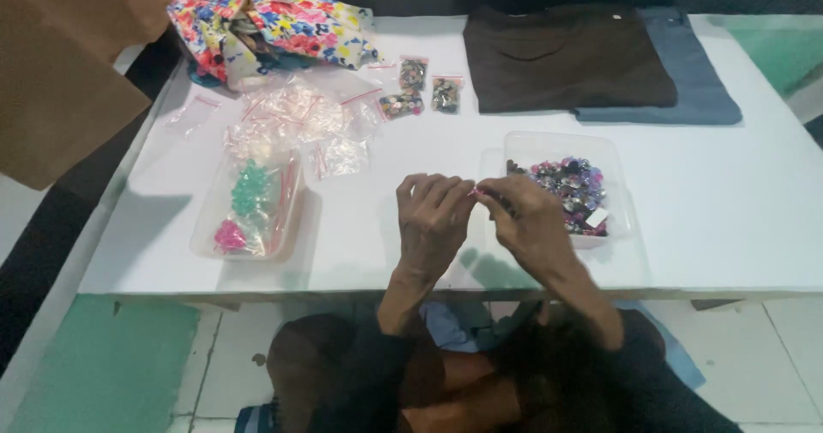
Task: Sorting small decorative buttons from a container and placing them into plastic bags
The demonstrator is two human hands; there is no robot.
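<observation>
Left hand (431, 213) and right hand (525, 219) meet above tabletop (729, 210), fingers pinched shut on small pink piece (474, 192); clear tray of beads (566, 189) just right.

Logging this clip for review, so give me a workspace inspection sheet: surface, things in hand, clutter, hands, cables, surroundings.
Surface: white table, low over tiled floor.
Job's things: a small pink-edged bag pinched between both hands; clear tub of mixed buttons beside the right hand.
Clutter: tray of green and pink pieces, heap of empty clear bags, three filled button bags, floral cloth, folded brown shirt on blue cloth.
Hands: left hand and right hand meet at the fingertips.
Cables: nothing seen.
Surroundings: green mat, brown cloth hanging left.
</observation>
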